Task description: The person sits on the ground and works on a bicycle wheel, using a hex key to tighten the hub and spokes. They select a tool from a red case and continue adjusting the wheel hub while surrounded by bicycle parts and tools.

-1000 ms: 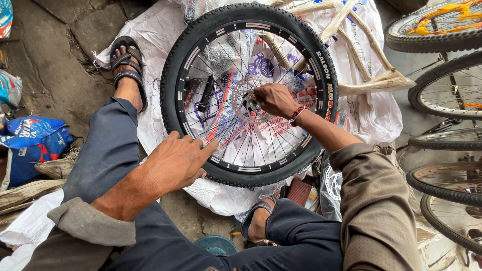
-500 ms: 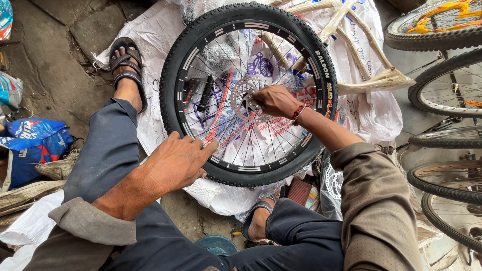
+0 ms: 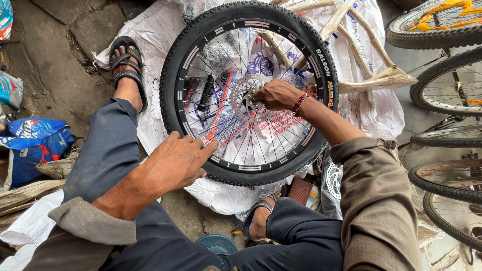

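A bicycle wheel (image 3: 249, 90) is being kept flat on a white plastic sheet (image 3: 155, 35) between the person's feet. Its near rim is being pressed by the left hand (image 3: 178, 163), fingers spread and gripping nothing. At its hub, the brake disc (image 3: 247, 99) is being pinched by the right hand (image 3: 276, 95), fingers curled.

Stone floor (image 3: 60, 75), cracked and dusty. White plastic sheet (image 3: 155, 45) spread directly on it; bicycle wheel (image 3: 249, 93) lies flat on the sheet. Blue bag (image 3: 32, 143) on floor, left edge.
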A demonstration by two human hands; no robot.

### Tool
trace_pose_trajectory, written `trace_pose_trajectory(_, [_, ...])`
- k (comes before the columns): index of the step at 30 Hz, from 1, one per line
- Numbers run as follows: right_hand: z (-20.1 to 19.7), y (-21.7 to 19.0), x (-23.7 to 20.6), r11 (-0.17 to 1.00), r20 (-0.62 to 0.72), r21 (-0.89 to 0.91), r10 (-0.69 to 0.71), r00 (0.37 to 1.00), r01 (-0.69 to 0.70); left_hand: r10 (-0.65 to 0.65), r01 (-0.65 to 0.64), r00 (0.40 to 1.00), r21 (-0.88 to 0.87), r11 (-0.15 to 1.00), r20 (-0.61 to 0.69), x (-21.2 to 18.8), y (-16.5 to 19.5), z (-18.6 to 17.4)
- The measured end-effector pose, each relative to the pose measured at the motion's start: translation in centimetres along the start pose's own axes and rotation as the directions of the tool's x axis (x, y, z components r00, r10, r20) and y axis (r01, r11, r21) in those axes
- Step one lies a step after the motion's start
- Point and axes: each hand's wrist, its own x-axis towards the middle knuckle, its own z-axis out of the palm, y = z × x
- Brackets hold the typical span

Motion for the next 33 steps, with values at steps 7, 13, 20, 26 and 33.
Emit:
trace_pose_trajectory(7, [-1.7, -0.1, 0.3, 0.97, -0.022, -0.236, -0.058, 0.998, 0.051, 0.013, -0.013, 0.999, -0.001, 1.0, -0.037, 0.2, -0.2, 0.1])
trace_pose_trajectory(13, [-4.3, -1.9, 1.1, 0.715, -0.138, -0.684, -0.322, 0.937, 0.145, 0.003, -0.003, 1.0, -0.004, 1.0, -0.023, 0.4, -0.1, 0.0])
trace_pose_trajectory(20, [-2.7, -2.6, 0.7, 0.812, -0.201, -0.576, -0.258, 0.945, 0.099, 0.017, -0.017, 0.998, -0.007, 1.0, -0.059, 0.3, 0.0, -0.2])
trace_pose_trajectory(26, [1.0, -5.3, 2.4, 0.867, -0.347, 0.377, 0.458, 0.818, -0.325, 0.002, -0.002, 1.0, -0.013, 1.0, -0.01, 0.3, -0.1, -0.6])
trace_pose_trajectory(33, [-1.8, -3.0, 1.9, 0.806, -0.189, 0.59, 0.189, 0.964, -0.042, 0.0, 0.0, 0.999, -0.001, 1.0, -0.034, 0.2, -0.5, -0.7])
